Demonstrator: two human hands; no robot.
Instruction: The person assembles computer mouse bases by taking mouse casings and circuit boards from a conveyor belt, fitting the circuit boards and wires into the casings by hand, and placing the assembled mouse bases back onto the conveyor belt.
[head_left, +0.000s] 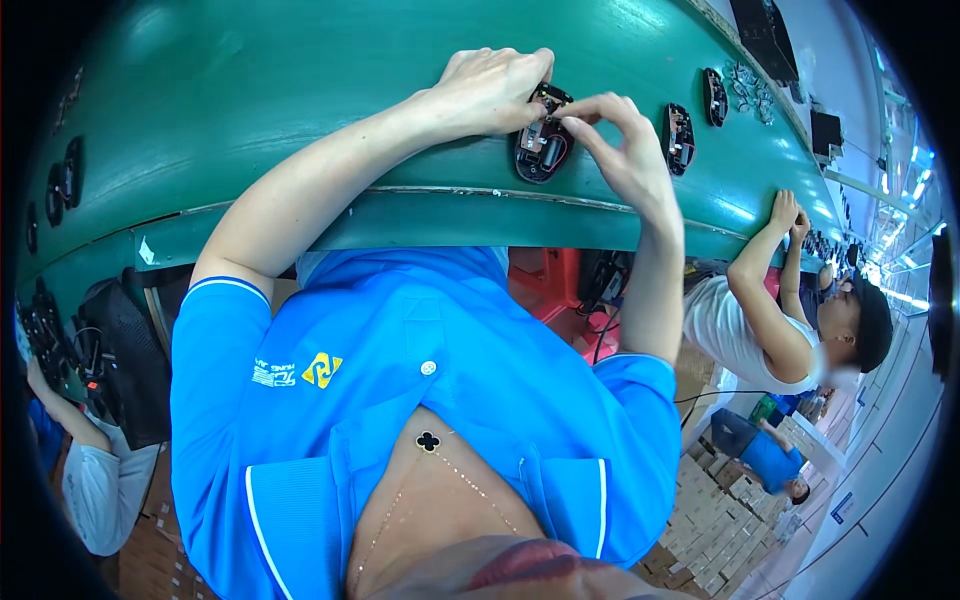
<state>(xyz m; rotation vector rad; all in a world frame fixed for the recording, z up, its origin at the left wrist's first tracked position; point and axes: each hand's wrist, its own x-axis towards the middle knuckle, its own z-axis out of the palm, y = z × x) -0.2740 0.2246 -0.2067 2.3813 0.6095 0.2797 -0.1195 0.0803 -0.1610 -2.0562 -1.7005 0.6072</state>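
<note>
An opened black computer mouse [541,150] lies on the green workbench, its brown circuit board and a dark cylindrical part showing. My left hand [495,92] grips its far end from the left, the fingers curled and the thumb over the board. From the right, my right hand [628,150] reaches in with thumb and index finger brought together at the board's upper part. Whatever that pinch holds is too small to make out. Just right of this hand lies another opened mouse [679,140] with its board showing.
Farther right on the green workbench [300,90] are another dark mouse [714,97] and a heap of small metallic parts [750,92]. Dark mice [62,182] lie at the far left. A co-worker [770,310] in white works at the bench on the right. A red stool [548,280] stands below.
</note>
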